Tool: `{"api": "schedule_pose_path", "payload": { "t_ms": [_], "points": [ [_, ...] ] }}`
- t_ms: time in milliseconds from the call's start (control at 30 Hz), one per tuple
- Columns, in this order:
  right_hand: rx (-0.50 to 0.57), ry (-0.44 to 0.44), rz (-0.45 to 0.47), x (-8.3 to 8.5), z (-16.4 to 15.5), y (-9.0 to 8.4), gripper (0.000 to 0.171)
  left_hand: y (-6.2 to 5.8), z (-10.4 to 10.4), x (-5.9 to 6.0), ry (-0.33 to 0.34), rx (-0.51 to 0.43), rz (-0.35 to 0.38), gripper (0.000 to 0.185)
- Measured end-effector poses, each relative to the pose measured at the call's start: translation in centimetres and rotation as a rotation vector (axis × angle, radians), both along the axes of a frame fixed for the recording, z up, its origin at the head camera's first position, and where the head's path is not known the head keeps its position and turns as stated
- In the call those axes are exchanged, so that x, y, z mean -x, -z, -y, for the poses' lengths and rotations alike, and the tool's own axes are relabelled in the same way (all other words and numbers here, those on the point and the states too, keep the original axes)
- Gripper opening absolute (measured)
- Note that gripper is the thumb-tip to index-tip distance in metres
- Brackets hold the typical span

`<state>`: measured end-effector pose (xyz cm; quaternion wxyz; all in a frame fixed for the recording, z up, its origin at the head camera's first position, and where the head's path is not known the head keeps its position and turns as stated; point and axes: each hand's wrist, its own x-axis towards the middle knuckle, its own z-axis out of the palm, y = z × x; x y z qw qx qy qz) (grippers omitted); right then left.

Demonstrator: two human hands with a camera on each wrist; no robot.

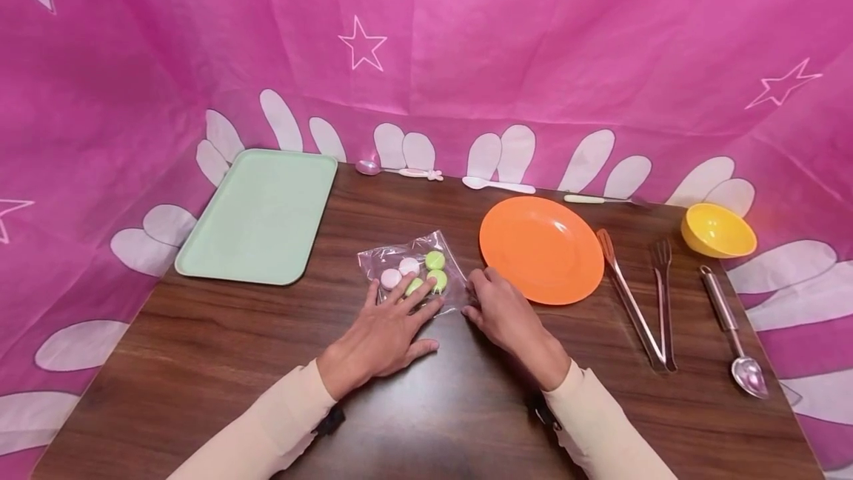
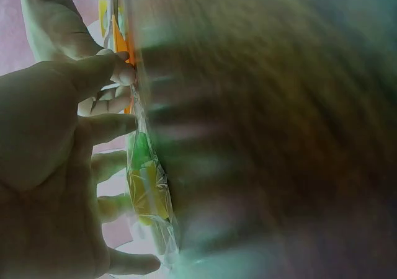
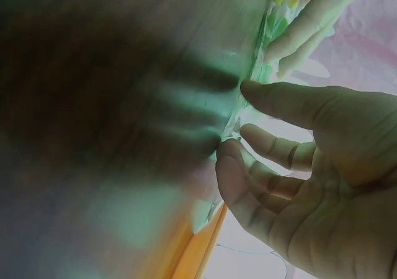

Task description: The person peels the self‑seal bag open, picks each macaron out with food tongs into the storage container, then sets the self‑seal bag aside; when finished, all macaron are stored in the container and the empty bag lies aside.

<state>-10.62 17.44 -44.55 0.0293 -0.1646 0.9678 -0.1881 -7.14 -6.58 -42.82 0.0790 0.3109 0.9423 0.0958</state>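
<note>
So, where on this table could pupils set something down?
Bare table lies between the green tray and the left sleeve, and between that and the right sleeve. A narrower strip separates tray from clear bag. It is crowded on the right: orange plate, tongs, metal scoop and yellow bowl sit close together. The right hand partly obstructs the bag-plate gap.

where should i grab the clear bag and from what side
Probably by the right edge of the clear bag, coming from the right and pinching the film. That strip looks flat and free of the round pink and green pieces, which sit farther left, so they should escape squeezing. The left hand is spread over the near side, and the right hand is at that edge.
</note>
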Motion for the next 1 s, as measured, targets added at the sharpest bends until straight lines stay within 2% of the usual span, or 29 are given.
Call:
{"api": "schedule_pose_path", "payload": {
  "t_ms": [133,300,400,600,800,933,1000],
  "points": [
    [0.007,-0.033,-0.053,1.0,-0.9,2.5,0.031,0.1,0.1,0.1,0.007,-0.005,-0.002,0.067],
    [-0.009,-0.045,-0.071,1.2,-1.0,2.7,0.023,0.0,0.1,0.2,0.010,-0.001,-0.007,0.067],
    [-0.020,-0.040,-0.046,1.1,-0.8,2.2,0.023,0.0,0.1,0.3,0.010,0.005,-0.005,0.067],
    [-0.061,-0.038,-0.043,2.0,-1.1,3.9,0.020,-0.2,0.2,0.6,0.017,0.001,0.001,0.069],
    [-0.034,-0.021,-0.040,1.5,-0.9,2.5,0.010,-0.3,0.2,0.7,0.022,-0.007,0.019,0.068],
    [-0.008,0.010,-0.016,0.8,-0.6,0.4,0.006,-0.2,0.4,0.7,0.028,-0.003,0.020,0.067],
    [-0.006,0.041,0.032,0.5,-0.4,-0.6,0.005,-0.2,0.5,0.6,0.030,0.007,0.020,0.067]
  ]
}}
